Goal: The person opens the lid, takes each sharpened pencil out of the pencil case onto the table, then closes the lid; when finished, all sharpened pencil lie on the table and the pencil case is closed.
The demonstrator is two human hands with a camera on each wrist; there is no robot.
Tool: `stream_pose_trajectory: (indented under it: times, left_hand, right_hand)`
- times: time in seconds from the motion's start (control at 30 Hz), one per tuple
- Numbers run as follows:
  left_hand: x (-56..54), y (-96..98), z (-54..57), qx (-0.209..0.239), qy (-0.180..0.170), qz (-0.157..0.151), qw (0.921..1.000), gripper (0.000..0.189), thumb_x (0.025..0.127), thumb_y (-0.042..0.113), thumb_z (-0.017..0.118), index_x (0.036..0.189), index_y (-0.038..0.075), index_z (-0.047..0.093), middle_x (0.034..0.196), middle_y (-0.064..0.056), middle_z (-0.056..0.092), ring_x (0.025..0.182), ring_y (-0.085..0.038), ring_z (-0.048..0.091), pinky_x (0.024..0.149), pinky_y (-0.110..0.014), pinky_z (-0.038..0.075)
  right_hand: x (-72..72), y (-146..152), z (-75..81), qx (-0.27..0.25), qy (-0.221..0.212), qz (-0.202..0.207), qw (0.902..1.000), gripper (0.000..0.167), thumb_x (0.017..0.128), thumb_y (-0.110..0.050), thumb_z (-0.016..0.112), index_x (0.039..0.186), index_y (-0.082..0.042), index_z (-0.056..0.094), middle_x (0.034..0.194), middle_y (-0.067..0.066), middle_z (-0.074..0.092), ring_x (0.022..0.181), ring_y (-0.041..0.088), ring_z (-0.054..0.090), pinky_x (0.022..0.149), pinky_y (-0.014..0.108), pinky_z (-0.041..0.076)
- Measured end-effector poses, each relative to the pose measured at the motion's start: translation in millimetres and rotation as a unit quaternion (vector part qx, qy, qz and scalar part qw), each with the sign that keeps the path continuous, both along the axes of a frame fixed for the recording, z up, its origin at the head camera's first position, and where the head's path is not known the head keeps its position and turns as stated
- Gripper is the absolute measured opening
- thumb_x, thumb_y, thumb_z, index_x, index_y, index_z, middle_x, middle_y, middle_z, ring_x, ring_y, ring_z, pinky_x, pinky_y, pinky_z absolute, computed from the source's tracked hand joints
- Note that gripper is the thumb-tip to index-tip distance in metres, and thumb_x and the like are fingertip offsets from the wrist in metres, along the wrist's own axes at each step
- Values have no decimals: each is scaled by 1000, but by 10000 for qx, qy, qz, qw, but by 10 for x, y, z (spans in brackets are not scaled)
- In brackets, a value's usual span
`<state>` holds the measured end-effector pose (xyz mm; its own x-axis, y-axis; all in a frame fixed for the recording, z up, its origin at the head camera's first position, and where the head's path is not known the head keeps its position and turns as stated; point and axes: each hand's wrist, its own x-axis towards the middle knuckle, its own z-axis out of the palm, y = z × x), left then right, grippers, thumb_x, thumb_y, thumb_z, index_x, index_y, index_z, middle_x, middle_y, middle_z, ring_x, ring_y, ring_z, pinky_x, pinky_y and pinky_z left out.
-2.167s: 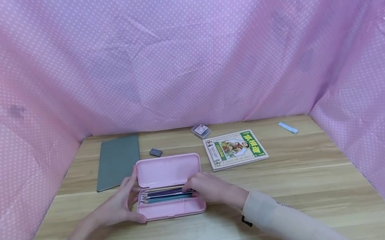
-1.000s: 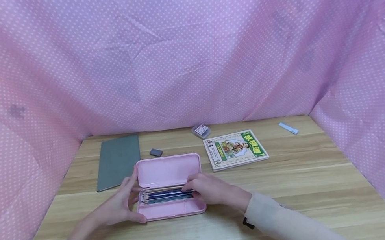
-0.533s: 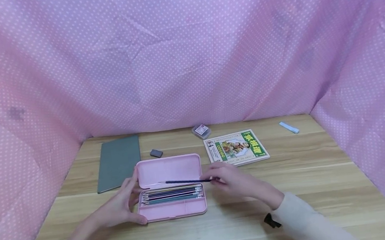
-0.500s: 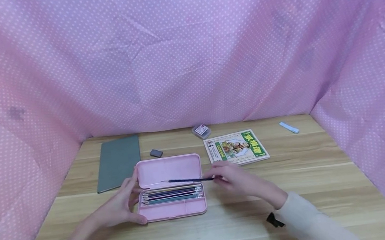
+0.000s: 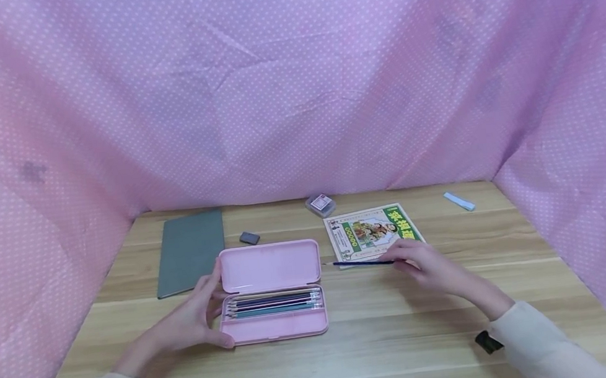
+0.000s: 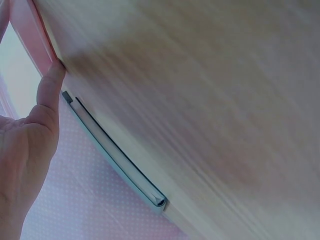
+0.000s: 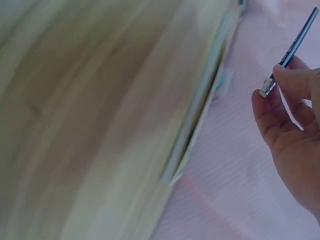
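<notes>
A pink pencil case (image 5: pixel 277 331) lies with its lid raised, and several pencils (image 5: pixel 274 304) fill its back compartment. My left hand (image 5: pixel 189 320) grips its left side, thumb at the front corner and fingers by the lid's left edge. In the left wrist view that hand's thumb touches the case's edge. A dark blue pencil (image 5: pixel 362 263) is pinched near its eraser end by my right hand (image 5: pixel 429 265), its tip pointing left. The pencil overlaps the near edge of the picture-covered book (image 5: pixel 372 231). The right wrist view shows the pencil's eraser (image 7: pixel 265 92) between thumb and fingers.
A green-grey notebook (image 5: pixel 189 252) lies behind the left hand. Behind the case is a dark eraser (image 5: pixel 249 238). A small clear box (image 5: pixel 320 205) stands behind the book, and a light blue strip (image 5: pixel 459 201) lies at the back right. Pink dotted cloth (image 5: pixel 293 103) surrounds the table.
My right hand has lifted the dark blue pencil out of the case and moved right with it, to the book's near edge. The left hand keeps its place on the case.
</notes>
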<state>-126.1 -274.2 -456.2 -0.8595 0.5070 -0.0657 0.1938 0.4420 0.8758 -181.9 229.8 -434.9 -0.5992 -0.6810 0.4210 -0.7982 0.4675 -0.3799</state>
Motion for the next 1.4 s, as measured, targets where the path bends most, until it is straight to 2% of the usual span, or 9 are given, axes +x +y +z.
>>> stream_pose_trajectory:
  times: [0.1, 0.33, 0.57, 0.97, 1.27, 1.4]
  left_hand:
    - [-13, 1, 5, -24, 6, 0, 10000, 150, 64, 23, 98, 160, 31, -17, 145, -16, 23, 138, -36, 41, 113, -41, 35]
    - [-21, -4, -17, 118, 66, -45, 9999, 152, 64, 21, 98, 160, 26, -19, 141, -19, 25, 134, -39, 45, 113, -43, 37]
    - [-21, -7, -41, 98, 144, -67, 9998, 152, 63, 21, 98, 160, 23, -19, 141, -19, 26, 132, -38, 48, 112, -42, 39]
    - [-14, -6, -21, 121, 62, -52, 9999, 152, 63, 21, 98, 160, 25, -19, 142, -18, 25, 132, -38, 46, 112, -42, 38]
    - [-27, -13, -34, 66, 2, 3, 10000, 151, 63, 22, 98, 160, 28, -18, 144, -18, 23, 134, -38, 44, 112, -41, 38]
    - [-23, -10, -38, -5, 85, -1, 10000, 151, 64, 25, 98, 161, 26, -18, 144, -19, 25, 132, -37, 47, 111, -42, 40]
  right_hand:
    - [-48, 148, -59, 238, -51, -123, 9996, 43, 81, 20, 70, 113, -7, 76, 107, 2, 70, 97, 18, 66, 80, 39, 61]
    - [-130, 430, -171, 639, -110, -103, 9978, 39, 81, 18, 71, 112, -6, 76, 105, 4, 72, 96, 22, 68, 82, 46, 61]
    - [-157, 613, -240, 782, -291, -369, 9958, 39, 83, 16, 71, 113, -8, 76, 109, 4, 71, 100, 26, 68, 86, 49, 60]
    - [-197, 744, -262, 1067, -497, -412, 9922, 35, 83, 16, 69, 109, -5, 76, 108, 9, 71, 100, 30, 68, 87, 51, 59]
    - [-186, 722, -280, 1171, -318, -577, 9909, 36, 82, 15, 71, 109, -7, 76, 107, 8, 71, 99, 28, 68, 87, 50, 60]
    - [-185, 727, -273, 1150, -576, -638, 9896, 35, 83, 14, 71, 111, -6, 76, 108, 8, 71, 99, 28, 67, 87, 50, 59]
